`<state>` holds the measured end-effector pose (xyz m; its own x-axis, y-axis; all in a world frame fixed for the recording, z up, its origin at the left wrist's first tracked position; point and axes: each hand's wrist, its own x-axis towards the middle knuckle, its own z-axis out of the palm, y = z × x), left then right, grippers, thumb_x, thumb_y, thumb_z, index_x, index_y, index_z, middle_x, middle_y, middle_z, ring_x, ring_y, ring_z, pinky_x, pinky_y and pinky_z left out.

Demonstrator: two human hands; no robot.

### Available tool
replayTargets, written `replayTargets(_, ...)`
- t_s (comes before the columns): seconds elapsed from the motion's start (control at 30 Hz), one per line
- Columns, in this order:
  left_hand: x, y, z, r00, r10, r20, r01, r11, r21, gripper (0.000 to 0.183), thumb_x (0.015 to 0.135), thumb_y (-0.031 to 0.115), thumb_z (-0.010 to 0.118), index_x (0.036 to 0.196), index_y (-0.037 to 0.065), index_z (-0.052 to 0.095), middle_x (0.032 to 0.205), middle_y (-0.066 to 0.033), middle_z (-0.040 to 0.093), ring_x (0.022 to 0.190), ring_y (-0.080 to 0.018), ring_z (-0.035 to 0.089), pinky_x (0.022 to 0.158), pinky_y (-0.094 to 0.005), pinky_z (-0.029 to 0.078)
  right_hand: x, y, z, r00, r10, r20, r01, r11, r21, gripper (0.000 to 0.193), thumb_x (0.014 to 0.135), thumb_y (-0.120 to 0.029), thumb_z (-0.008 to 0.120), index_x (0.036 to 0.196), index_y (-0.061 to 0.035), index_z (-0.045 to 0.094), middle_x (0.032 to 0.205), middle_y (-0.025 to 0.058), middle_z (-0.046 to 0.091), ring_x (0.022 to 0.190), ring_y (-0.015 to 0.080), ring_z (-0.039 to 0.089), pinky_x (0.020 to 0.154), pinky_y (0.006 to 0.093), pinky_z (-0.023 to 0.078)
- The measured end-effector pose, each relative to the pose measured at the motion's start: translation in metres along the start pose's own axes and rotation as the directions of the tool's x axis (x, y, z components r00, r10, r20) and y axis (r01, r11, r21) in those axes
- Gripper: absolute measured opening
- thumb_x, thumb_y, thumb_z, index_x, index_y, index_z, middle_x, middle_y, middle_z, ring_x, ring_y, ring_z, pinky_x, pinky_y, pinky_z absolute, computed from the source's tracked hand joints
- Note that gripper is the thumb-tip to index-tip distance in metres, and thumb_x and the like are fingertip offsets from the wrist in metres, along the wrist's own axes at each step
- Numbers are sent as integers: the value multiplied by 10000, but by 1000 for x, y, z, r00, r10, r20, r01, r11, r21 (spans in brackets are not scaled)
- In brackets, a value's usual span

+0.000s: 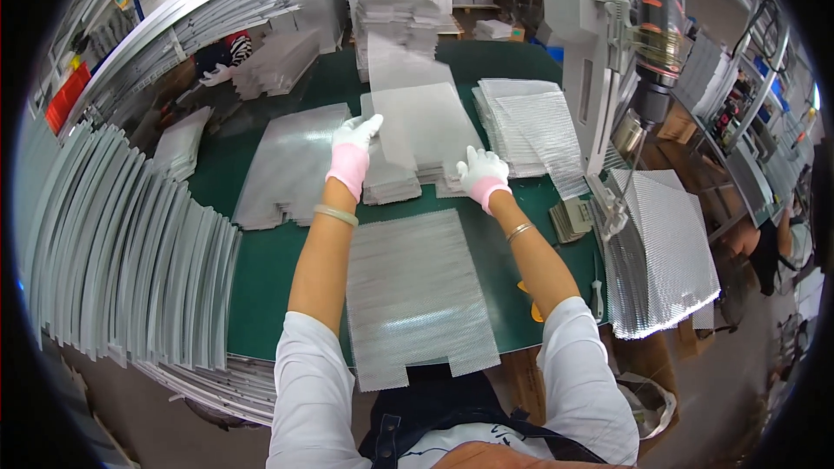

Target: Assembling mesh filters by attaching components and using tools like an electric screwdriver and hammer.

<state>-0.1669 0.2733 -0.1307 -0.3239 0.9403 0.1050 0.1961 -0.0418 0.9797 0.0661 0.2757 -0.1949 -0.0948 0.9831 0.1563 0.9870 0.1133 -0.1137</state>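
Both my hands wear white gloves with pink cuffs. My left hand (354,149) is closed at the left edge of a thin translucent sheet (423,117), which lies slanted over a stack of similar sheets (391,191). At the sheet's lower right corner is my right hand (483,175), its fingers apart and touching the edge. Between my forearms, nearest my body, lies a silvery mesh-textured panel (417,287) with notches in its near edge. Another pile of translucent sheets (291,156) sits beside my left hand. To the right of my right hand is a stack of textured panels (526,117).
A long row of upright panels (130,252) fills the left side of the green table (265,295). A machine column (586,61) and a hanging driver tool (651,87) stand at right, near more mesh panels (660,252). A screwdriver (598,291) lies by the right edge. Another person's gloved hand (217,75) shows far left.
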Motion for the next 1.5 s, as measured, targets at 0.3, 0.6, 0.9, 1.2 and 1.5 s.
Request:
replayTargets(0.3, -19, -23, -23, 984, 44, 173, 67, 808, -586, 202, 867, 111, 607, 1065, 82, 632, 944, -32, 626, 840, -134, 579, 761, -323, 489, 8, 28, -24, 883, 247, -400, -1, 852, 524, 613, 844, -261, 563, 1348, -8, 321, 1091, 246, 565, 1003, 379, 546, 865, 451, 445)
replayTargets(0.6, -83, -4, -38, 990, 120, 68, -70, 862, -502, 217, 884, 96, 594, 1087, 19, 603, 930, -32, 609, 783, -111, 574, 717, -272, 501, -29, 47, -56, 977, 172, -126, 107, 115, 988, 190, 839, -136, 656, 967, 1, 633, 815, 1, 622, 703, 47, 528, 632, 201, 441)
replayTargets(0.9, -256, -15, -95, 998, 55, 17, -48, 954, -296, 373, 860, 65, 615, 1192, -69, 509, 869, -33, 613, 753, -64, 556, 709, -188, 454, -201, 34, -48, 995, 77, 56, -67, 152, 986, 153, 861, -142, 649, 789, -29, 575, 667, -51, 505, 617, 21, 427, 551, 196, 373)
replayTargets(1.2, -343, -71, -117, 982, -145, -118, 134, 987, -93, 427, 839, 50, 620, 1229, -59, 484, 826, -44, 605, 703, -64, 555, 665, -194, 462, -291, 16, -24, 976, -10, 219, -207, 297, 932, 235, 842, -107, 629, 1035, 16, 571, 740, -30, 508, 675, 29, 448, 614, 179, 404)
replayTargets(1.5, -337, -89, -114, 986, -164, -28, 165, 938, 304, 610, 784, 196, 681, 1293, -22, 425, 898, -110, 635, 770, -149, 608, 724, -274, 488, -300, 15, -8, 984, -23, 176, -159, 327, 932, 416, 843, -57, 597, 1248, -20, 506, 746, -30, 471, 671, 41, 427, 626, 181, 398)
